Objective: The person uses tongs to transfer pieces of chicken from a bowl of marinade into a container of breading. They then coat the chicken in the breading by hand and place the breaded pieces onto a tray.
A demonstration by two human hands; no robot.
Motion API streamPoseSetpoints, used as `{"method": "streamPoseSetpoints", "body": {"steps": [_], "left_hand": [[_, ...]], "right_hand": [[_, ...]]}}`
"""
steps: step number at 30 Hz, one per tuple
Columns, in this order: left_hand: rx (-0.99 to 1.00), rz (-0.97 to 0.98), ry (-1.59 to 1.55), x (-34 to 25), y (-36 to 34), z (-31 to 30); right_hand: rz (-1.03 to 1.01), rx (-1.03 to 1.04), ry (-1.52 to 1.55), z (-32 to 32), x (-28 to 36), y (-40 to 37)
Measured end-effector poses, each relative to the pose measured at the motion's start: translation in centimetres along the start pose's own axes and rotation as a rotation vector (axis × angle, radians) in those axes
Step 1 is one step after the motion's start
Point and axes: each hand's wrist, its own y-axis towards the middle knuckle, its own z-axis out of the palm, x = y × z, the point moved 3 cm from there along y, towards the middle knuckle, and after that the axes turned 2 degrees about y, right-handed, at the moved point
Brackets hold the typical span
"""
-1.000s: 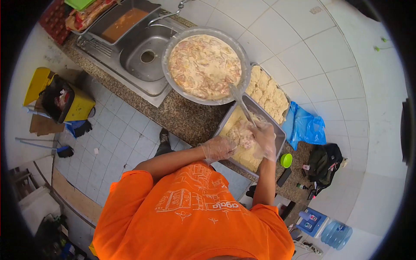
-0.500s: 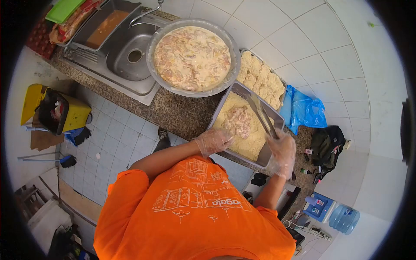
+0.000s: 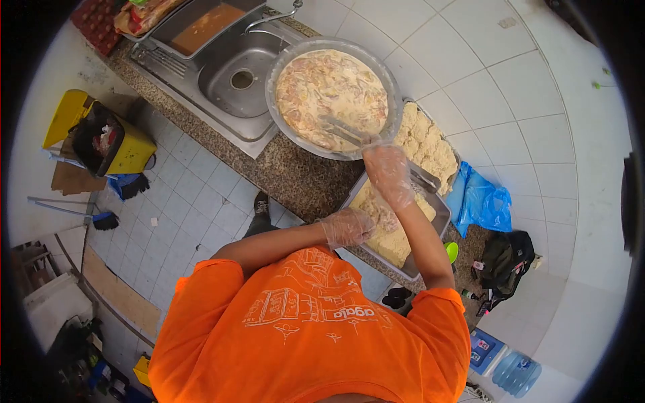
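The right hand [image 3: 390,176], in a thin clear glove, is clenched around the handle end of a pair of metal tongs [image 3: 341,129]. The tongs are stretched out over the near rim of the round bowl [image 3: 270,94], and their tips are laid among the marinated pieces [image 3: 329,84] in pale sauce. Whether a piece is already pinched cannot be told.

The left hand [image 3: 346,227], also gloved, is held with curled fingers at the near corner of the crumb tray [image 3: 440,213], at the edge of the crumbs. It cannot be told whether anything is gripped in it.

The step in hand is judged to be the picking of a wet piece from the bowl for coating. A firm squeeze on one piece is called for next. So is a short lift across the granite counter [image 3: 295,178] to the crumbs just beside the bowl, with drips kept over the bowl or tray.

Coated pieces [image 3: 426,141] are stacked in a second tray behind the crumb tray. A blue bag [image 3: 480,201] is seen to their right and a sink [image 3: 235,80] to the bowl's left.

White print is seen on the orange shirt [image 3: 353,313]. It is read upside down as something like "agala", above a line drawing of buildings. Labels on the water bottle [image 3: 517,373] are too small to be read.
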Motion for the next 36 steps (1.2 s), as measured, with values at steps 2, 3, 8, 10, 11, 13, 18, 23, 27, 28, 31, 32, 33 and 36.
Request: {"method": "streamPoseSetpoints", "body": {"steps": [2, 3, 8, 10, 11, 13, 18, 23, 27, 28, 31, 32, 33, 36], "left_hand": [[-0.003, 0.009, -0.018, 1.0, 0.3, 1.5], [-0.006, 0.005, -0.015, 1.3, 0.2, 2.0], [-0.111, 0.069, -0.003, 1.4, 0.2, 2.1], [-0.055, 0.046, 0.003, 1.1, 0.3, 2.0], [-0.013, 0.019, 0.017, 0.9, 0.4, 1.7], [-0.051, 0.041, 0.029, 0.9, 0.2, 1.9], [-0.069, 0.061, 0.091, 0.5, 0.0, 1.2], [-0.114, 0.096, 0.070, 0.4, 0.0, 1.0], [-0.031, 0.047, 0.035, 0.1, 0.3, 0.9], [-0.060, 0.059, 0.008, 0.0, 0.2, 0.7], [-0.106, 0.086, -0.017, 0.0, 0.1, 0.7], [-0.137, 0.103, -0.017, -0.1, 0.1, 0.7], [-0.130, 0.107, -0.017, -0.1, 0.1, 0.8], [-0.104, 0.099, 0.008, -0.1, 0.0, 0.8]], "right_hand": [[-0.014, 0.094, 0.071, 1.7, -0.4, 0.5], [-0.017, 0.090, 0.072, 1.2, -0.4, 0.0], [0.097, -0.154, 0.124, -2.7, -1.0, -0.8], [0.044, -0.064, 0.096, -0.9, -0.8, -0.3], [-0.022, 0.016, 0.065, 0.6, -0.6, 0.1], [0.004, -0.070, 0.112, 4.2, -1.0, -0.1], [0.119, -0.143, 0.360, 7.7, -2.7, -3.2], [0.441, -0.049, 0.651, 7.3, -2.1, -8.1], [0.616, -0.188, 0.805, 3.0, -2.9, -13.5], [0.683, -0.117, 0.875, 1.2, -3.2, -14.7], [0.718, 0.003, 0.807, -1.5, -3.6, -15.0], [0.677, 0.053, 0.660, -1.8, -3.6, -14.6], [0.641, 0.020, 0.625, -1.9, -3.4, -13.8], [0.422, -0.118, 0.435, -3.8, -3.0, -9.4]]}}
